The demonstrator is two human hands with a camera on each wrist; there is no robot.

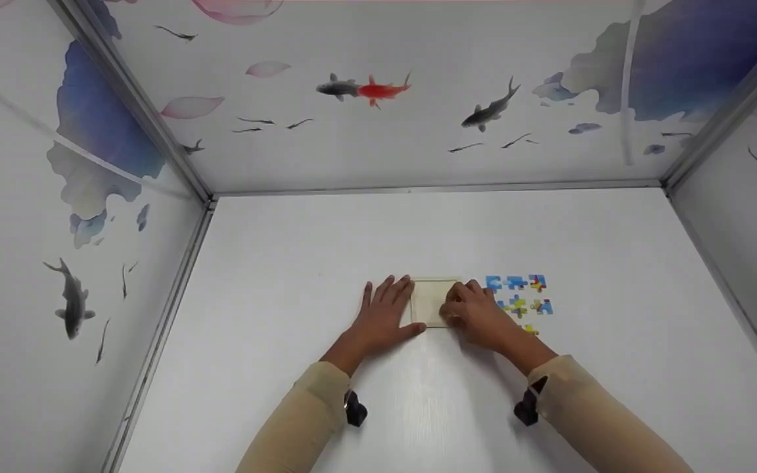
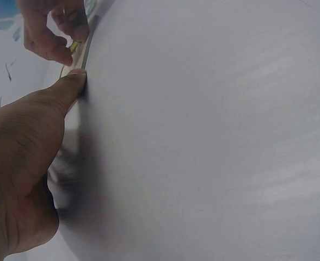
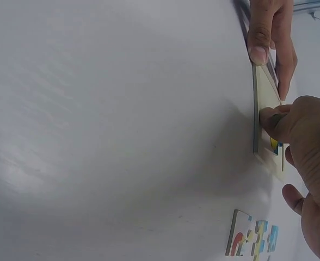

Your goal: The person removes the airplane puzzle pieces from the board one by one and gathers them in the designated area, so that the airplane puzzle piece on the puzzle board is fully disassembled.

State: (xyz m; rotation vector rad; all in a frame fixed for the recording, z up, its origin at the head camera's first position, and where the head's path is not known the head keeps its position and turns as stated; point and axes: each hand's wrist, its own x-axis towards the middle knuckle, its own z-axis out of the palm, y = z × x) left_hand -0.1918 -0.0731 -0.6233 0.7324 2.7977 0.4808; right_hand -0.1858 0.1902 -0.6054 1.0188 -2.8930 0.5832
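A shallow wooden puzzle tray point(image 1: 428, 301) lies on the white table with its bare pale base showing. My left hand point(image 1: 384, 318) rests along the tray's left side, fingers extended and thumb on its near edge. Over the tray's right part, my right hand point(image 1: 479, 316) pinches a jigsaw piece; in the right wrist view a yellow and blue bit of that piece point(image 3: 274, 143) shows below the fingers. The piece is mostly hidden by the hand. Several loose jigsaw pieces point(image 1: 516, 306), mainly blue and yellow, lie in rows right of the tray, partly behind my right hand.
White walls point(image 1: 411, 131) printed with fish and blue patches enclose the table point(image 1: 286, 263) on the left, back and right. Metal strips point(image 1: 352, 191) run along the table's edges. A small black device point(image 1: 355, 408) sits at each wrist.
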